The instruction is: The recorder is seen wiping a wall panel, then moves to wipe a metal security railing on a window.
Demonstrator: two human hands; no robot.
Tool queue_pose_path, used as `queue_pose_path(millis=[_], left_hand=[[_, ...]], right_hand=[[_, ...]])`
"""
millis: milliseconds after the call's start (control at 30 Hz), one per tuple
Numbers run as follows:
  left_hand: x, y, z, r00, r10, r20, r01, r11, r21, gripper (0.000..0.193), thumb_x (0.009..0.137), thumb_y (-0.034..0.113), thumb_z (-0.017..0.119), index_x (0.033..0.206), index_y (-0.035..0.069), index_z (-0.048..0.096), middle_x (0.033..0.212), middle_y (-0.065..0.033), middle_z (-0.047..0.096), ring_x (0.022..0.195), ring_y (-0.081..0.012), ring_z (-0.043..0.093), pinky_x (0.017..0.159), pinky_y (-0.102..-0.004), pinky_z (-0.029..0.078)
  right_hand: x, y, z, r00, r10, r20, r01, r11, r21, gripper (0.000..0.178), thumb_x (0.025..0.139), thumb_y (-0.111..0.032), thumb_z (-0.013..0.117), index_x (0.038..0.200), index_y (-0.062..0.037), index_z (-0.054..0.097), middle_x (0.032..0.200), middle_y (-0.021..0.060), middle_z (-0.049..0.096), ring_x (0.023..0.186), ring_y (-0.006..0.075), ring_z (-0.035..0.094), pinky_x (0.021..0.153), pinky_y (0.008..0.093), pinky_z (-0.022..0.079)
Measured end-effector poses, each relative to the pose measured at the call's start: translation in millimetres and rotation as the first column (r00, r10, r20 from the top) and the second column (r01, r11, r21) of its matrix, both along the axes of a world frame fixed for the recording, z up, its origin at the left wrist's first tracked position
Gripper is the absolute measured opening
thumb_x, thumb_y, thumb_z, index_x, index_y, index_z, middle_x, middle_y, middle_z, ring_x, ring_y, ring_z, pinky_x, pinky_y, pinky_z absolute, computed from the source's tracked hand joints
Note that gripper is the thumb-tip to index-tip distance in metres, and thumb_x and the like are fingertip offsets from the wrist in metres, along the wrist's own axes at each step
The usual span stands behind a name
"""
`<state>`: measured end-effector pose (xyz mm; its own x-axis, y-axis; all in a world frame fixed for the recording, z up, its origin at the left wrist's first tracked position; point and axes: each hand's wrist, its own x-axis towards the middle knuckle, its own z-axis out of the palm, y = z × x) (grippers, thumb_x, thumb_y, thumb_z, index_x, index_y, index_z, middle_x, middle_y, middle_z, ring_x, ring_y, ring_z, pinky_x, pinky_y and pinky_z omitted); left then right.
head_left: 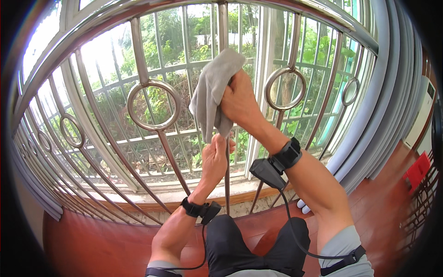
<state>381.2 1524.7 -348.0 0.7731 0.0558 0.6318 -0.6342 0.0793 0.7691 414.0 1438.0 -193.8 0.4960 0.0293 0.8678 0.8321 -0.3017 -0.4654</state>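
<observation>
Softly creased gray cloth [210,90], drooping in folds; right fingers [236,84] clutching it, left fingers [231,145] around bar [227,184].

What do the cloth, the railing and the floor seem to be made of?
Cloth: soft grey fabric, matte, hanging in loose folds. Railing: metal, probably stainless steel, polished, judging by its bright silvery reflections. Floor: glossy reddish-brown, perhaps wood or laminate; the sheen alone doesn't settle it.
</observation>
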Motion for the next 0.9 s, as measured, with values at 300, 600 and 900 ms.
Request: queue_pose_path(millis=[300, 600, 900], left_hand=[[-28, 57, -51, 0.964, 0.262, -0.037, -0.255, 0.957, 0.135, 0.035, 0.106, 0.029, 0.049, 0.113, -0.002, 0.064, 0.094, -0.0067, 0.066, 0.084, -0.0114, 0.062, 0.071, -0.0265, 0.052], [-11, 34, 22, 0.948, 0.276, 0.157, -0.304, 0.931, 0.199, 0.038, 0.106, 0.031, 0.046, 0.119, 0.0, 0.064, 0.096, -0.0056, 0.066, 0.089, -0.0124, 0.062, 0.079, -0.0286, 0.052], [2, 2, 27, 0.961, -0.213, -0.177, 0.217, 0.976, 0.003, 0.05, 0.105, 0.047, 0.043, 0.098, 0.003, 0.063, 0.071, -0.0005, 0.058, 0.065, -0.0074, 0.056, 0.059, -0.0239, 0.044]], right_hand=[[-27, -9, -107, 0.946, 0.072, -0.315, -0.078, 0.997, -0.006, 0.027, 0.087, -0.007, 0.055, 0.112, 0.003, 0.056, 0.095, 0.0172, 0.066, 0.089, 0.0256, 0.067, 0.08, 0.0372, 0.052], [-36, -18, -178, 0.925, 0.04, -0.378, -0.058, 0.998, -0.037, 0.025, 0.086, -0.005, 0.052, 0.109, 0.0015, 0.058, 0.095, 0.02, 0.067, 0.089, 0.0347, 0.067, 0.079, 0.0393, 0.052], [-45, -23, -249, 0.889, 0.15, -0.433, -0.167, 0.986, -0.001, 0.027, 0.087, -0.006, 0.052, 0.113, -0.0013, 0.058, 0.097, 0.0202, 0.067, 0.092, 0.0389, 0.066, 0.081, 0.0435, 0.052]])
